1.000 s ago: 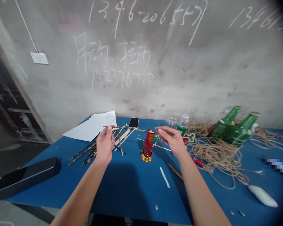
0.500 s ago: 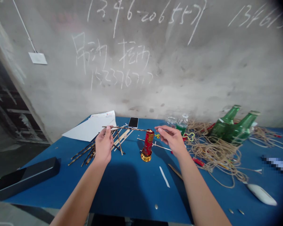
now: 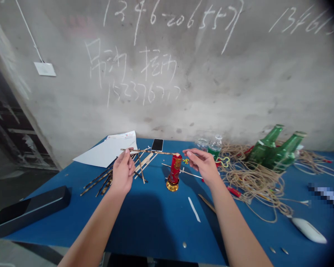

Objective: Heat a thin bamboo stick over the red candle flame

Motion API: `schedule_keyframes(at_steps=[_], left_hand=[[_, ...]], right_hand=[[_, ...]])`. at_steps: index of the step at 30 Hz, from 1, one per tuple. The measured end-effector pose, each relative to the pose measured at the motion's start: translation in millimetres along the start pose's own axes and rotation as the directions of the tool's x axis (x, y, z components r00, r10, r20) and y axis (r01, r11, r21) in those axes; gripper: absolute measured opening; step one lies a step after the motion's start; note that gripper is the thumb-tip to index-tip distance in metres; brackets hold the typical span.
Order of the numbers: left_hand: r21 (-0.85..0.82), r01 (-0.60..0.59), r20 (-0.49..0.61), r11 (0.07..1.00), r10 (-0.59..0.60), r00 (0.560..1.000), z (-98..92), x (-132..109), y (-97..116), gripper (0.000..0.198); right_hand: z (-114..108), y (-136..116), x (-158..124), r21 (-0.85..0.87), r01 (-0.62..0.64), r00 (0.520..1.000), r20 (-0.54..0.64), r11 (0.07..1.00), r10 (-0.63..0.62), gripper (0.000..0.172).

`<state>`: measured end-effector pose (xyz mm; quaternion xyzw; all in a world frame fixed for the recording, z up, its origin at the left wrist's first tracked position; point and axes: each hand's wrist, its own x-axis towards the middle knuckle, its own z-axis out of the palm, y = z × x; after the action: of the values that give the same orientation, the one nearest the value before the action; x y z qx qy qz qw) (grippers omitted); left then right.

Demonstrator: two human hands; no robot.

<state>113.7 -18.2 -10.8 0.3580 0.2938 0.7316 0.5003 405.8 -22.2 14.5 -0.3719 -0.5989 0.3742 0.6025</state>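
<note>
1. I had the left hand (image 3: pixel 123 171) grip narrow, pinched on a dark striped stick (image 3: pixel 150 151), held roughly level.
2. I saw the stick's far tip at the top of a red cylinder (image 3: pixel 175 168) with a gold base, upright on the blue worktop (image 3: pixel 153 226). I couldn't confirm contact.
3. Right hand (image 3: pixel 202 166) grip fairly wide, holding nothing, just beside the cylinder.
4. Farther out: loose striped sticks (image 3: pixel 101 181) left, a phone (image 3: pixel 157 144) behind, tangled twine (image 3: pixel 253 181) and green bottles (image 3: pixel 278 152) right.
5. Behind everything: chalk numbers (image 3: pixel 169 16) on a concrete wall (image 3: pixel 225 92).
</note>
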Motion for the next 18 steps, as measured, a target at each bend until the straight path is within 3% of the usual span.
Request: schedule_keyframes(at_steps=[7,18], left_hand=[[-0.127,0.083,0.095,0.988,-0.072,0.993,1.2,-0.1,4.2,0.032],[-0.12,0.075,0.087,0.99,-0.065,0.994,3.9,-1.3,4.3,0.031]], right_hand=[[1.7,-5.6,-1.6,0.013,0.018,1.0,-0.006,1.0,-0.018,0.031],[-1.7,-3.3,-2.7,0.023,0.084,0.996,0.042,0.996,-0.085,0.025]])
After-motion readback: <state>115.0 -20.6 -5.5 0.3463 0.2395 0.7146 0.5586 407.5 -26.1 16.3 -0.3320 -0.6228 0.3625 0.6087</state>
